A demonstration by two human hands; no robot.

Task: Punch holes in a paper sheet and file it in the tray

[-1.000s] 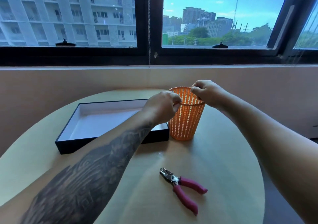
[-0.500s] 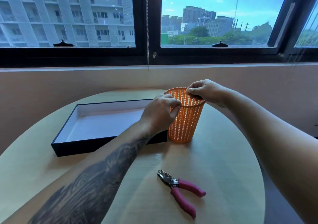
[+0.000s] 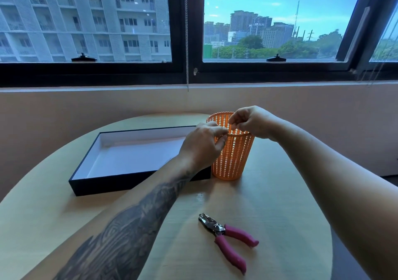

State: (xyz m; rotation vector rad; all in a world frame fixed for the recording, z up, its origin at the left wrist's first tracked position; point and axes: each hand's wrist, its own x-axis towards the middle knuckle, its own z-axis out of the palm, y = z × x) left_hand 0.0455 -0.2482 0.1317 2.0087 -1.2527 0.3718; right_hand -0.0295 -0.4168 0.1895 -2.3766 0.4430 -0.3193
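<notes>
An orange perforated basket (image 3: pixel 231 161) stands upright on the round table, touching the right end of a black tray (image 3: pixel 137 179) with a white inside. My left hand (image 3: pixel 202 146) curls against the basket's near rim, thumb and forefinger pinched on it. My right hand (image 3: pixel 252 122) hovers over the basket's opening with its fingertips pinched together close to my left fingers; nothing shows between them. A hole punch with pink handles (image 3: pixel 226 236) lies on the table nearer to me, untouched. No paper sheet is in view.
The pale wooden table (image 3: pixel 286 210) ends in a curved edge at the right and far side. A low wall and a black-framed window (image 3: pixel 193 73) rise behind it, with a blind chain (image 3: pixel 187 42) hanging at the middle.
My right hand has left the basket's far rim and drawn its fingertips in over the opening toward my left hand. My left hand stays at the near rim.
</notes>
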